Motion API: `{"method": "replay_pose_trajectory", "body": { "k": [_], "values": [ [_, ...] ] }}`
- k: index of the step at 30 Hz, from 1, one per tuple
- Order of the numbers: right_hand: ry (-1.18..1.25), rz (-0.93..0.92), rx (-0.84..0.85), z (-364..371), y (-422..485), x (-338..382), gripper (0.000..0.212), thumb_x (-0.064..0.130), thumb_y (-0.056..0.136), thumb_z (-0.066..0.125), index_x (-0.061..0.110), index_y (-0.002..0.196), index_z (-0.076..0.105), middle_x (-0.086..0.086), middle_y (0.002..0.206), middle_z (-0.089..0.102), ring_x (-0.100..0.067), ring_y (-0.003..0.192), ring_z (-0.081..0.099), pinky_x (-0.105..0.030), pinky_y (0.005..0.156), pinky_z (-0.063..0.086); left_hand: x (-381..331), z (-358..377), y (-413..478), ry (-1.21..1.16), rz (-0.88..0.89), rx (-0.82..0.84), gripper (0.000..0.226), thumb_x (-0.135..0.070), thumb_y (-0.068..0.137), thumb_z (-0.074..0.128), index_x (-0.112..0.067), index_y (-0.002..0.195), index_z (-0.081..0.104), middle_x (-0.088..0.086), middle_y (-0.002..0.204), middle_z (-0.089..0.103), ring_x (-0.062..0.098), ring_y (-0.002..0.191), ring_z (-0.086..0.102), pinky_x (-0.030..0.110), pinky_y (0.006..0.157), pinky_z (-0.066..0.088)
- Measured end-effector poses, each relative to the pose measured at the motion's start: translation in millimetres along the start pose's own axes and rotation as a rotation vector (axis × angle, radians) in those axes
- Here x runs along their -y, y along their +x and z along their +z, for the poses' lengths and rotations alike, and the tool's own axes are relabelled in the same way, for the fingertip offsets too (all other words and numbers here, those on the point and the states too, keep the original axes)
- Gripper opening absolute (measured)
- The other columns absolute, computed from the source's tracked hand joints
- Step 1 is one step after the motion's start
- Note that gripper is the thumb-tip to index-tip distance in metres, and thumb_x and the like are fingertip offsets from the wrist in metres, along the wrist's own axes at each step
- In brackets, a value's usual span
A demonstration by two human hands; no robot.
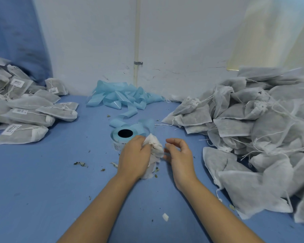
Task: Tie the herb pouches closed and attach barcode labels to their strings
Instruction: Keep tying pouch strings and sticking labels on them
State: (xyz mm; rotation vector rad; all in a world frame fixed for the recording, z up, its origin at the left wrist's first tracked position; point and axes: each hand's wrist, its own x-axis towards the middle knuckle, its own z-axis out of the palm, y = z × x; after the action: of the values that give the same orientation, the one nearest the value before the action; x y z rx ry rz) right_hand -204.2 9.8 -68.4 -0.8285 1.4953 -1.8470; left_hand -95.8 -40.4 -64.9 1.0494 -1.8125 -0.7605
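Pouches w/o labels (253, 130) heap right of label roll (124, 135); labelled pile (25, 109) left of it. Forearms reach fwd. Left hand (134, 158) grips pouch (154, 148) just in front of roll, fingers curled round neck. Right hand (180, 155) beside pouch, fingers loosely curled, string not discernible.

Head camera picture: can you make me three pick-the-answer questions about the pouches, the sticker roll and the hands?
1. Where do the labelled pouches lie?
A left
B right
C middle

2. What colour is the loose backing strip?
A red
B light blue
C yellow

3. What is the left hand doing?
A resting flat
B gripping a pouch
C holding scissors

Answers:
1 A: the labelled pouches carry barcode tags, left of the label roll.
2 B: the backing strip is light blue.
3 B: the left hand has its fingers curled round the pouch.
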Motion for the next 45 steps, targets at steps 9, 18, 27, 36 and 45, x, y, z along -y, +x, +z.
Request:
{"method": "replay_pose_trajectory", "body": {
  "k": [9, 18, 27, 36, 45],
  "values": [
    [0.124, 0.116, 0.023, -10, 7, 4, 0.030, 0.012, 0.095, 0.054, 0.022, 0.123, 0.047, -0.001, 0.095, 0.067, -0.013, 0.085, 0.064, -0.023, 0.082, 0.050, -12, 1, -9, -0.506, 0.019, 0.243, 0.036, -0.005, 0.070, 0.046, -0.011, 0.096, 0.070, 0.002, 0.100, 0.071, 0.012, 0.094, 0.064, 0.023, 0.082, 0.049],
    [0.455, 0.139, -0.132, -15, 10, 7, 0.040, -0.001, 0.094, 0.053, 0.010, 0.131, 0.042, -0.018, 0.107, 0.059, -0.013, 0.080, 0.062, -0.022, 0.075, 0.054, -6, -1, -7, -0.489, 0.033, 0.071, 0.047, 0.015, 0.081, 0.044, -0.026, 0.063, 0.058, -0.018, 0.062, 0.056, -0.004, 0.061, 0.049, 0.011, 0.060, 0.038],
    [-0.222, -0.244, -0.054, -10, 1, -1, 0.028, 0.007, 0.090, 0.062, 0.025, 0.111, 0.059, 0.010, 0.114, 0.058, 0.011, 0.097, 0.056, -0.002, 0.075, 0.041, -8, -3, -4, -0.621, -0.094, 0.150, 0.013, -0.008, 0.056, 0.045, -0.012, 0.061, 0.057, -0.005, 0.060, 0.051, 0.008, 0.061, 0.046, 0.017, 0.057, 0.038],
    [-0.146, -0.163, 0.077, -8, 2, -2, 0.021, 0.008, 0.090, 0.062, 0.029, 0.087, 0.068, 0.014, 0.084, 0.072, -0.001, 0.085, 0.066, -0.019, 0.080, 0.051, -7, -2, -4, -0.608, -0.090, 0.152, 0.020, -0.008, 0.057, 0.046, -0.006, 0.068, 0.062, -0.001, 0.067, 0.058, 0.009, 0.065, 0.050, 0.016, 0.060, 0.041],
    [-0.046, -0.125, 0.054, -10, 3, 1, 0.022, 0.005, 0.090, 0.062, 0.024, 0.081, 0.070, 0.013, 0.076, 0.073, 0.001, 0.075, 0.067, -0.011, 0.068, 0.049, -6, -2, -2, -0.598, -0.062, 0.144, 0.040, 0.018, 0.075, 0.041, -0.014, 0.066, 0.062, -0.013, 0.060, 0.059, 0.000, 0.059, 0.051, 0.010, 0.058, 0.041]
  ]
}}
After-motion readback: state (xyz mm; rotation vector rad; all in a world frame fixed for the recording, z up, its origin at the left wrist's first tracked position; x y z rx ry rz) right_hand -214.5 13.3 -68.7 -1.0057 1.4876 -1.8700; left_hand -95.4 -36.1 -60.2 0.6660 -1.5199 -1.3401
